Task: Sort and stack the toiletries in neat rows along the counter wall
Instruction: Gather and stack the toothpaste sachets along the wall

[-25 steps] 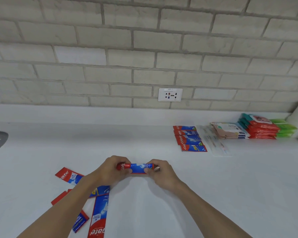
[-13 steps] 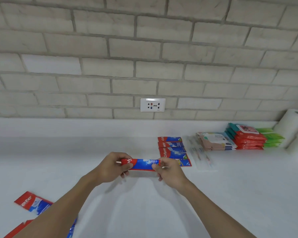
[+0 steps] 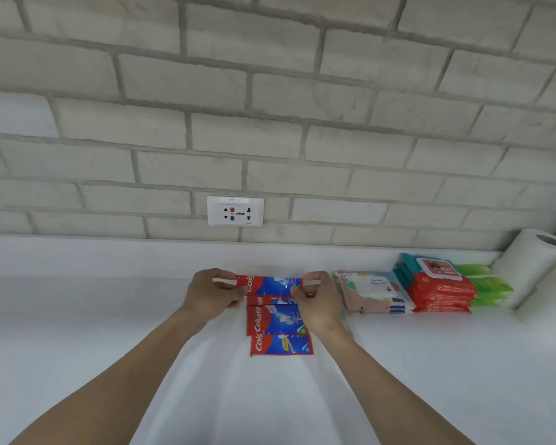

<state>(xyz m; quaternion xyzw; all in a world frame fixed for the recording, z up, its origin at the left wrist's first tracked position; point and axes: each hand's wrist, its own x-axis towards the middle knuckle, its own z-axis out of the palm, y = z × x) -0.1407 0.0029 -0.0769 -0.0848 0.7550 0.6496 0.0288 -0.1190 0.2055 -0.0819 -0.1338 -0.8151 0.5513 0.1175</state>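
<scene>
A red and blue toothpaste sachet [image 3: 272, 284] is held level by both ends close to the counter's back wall. My left hand [image 3: 211, 293] pinches its left end and my right hand [image 3: 316, 300] pinches its right end. It hovers at the far end of a row of toothpaste sachets [image 3: 278, 319] lying flat on the white counter [image 3: 109, 332]; the nearest sachet [image 3: 281, 345] lies fully in view. To the right lie a stack of pink-and-white wipe packs [image 3: 371, 292], a stack of red wipe packs with teal tops [image 3: 437, 285] and green packs [image 3: 487, 285].
A white paper towel roll [image 3: 533, 264] stands at the far right against the brick wall. A wall socket [image 3: 235, 211] sits just above the counter's white backsplash, behind my hands.
Both hands have carried the sachet forward and to the right, from the counter's middle to the back end of the sachet row. The view has moved closer; the loose sachets at the left have left the frame.
</scene>
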